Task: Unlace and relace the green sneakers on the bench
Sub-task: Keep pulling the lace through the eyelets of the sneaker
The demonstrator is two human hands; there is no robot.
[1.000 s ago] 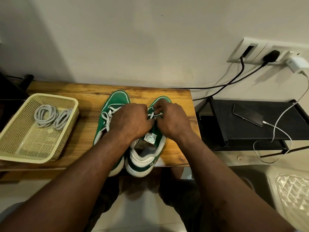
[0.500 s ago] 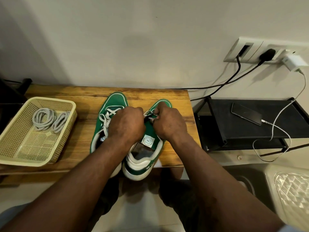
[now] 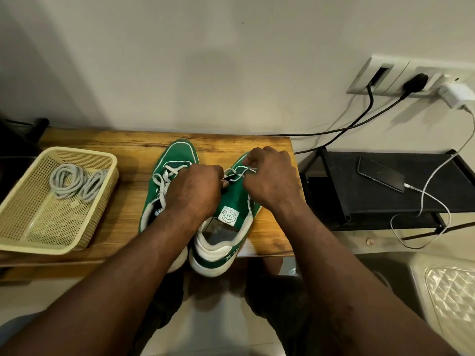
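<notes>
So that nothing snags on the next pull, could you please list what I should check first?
1. Left hand and right hand each have a grip on the lace: ok.
2. Right sneaker fully on the bench: not ok, heel overhangs the front edge.
3. Lace out of the lowest eyelets: cannot tell, hands cover them.
4. Left sneaker unlaced: not ok, laced.
5. Basket clear of the hands: ok.
</notes>
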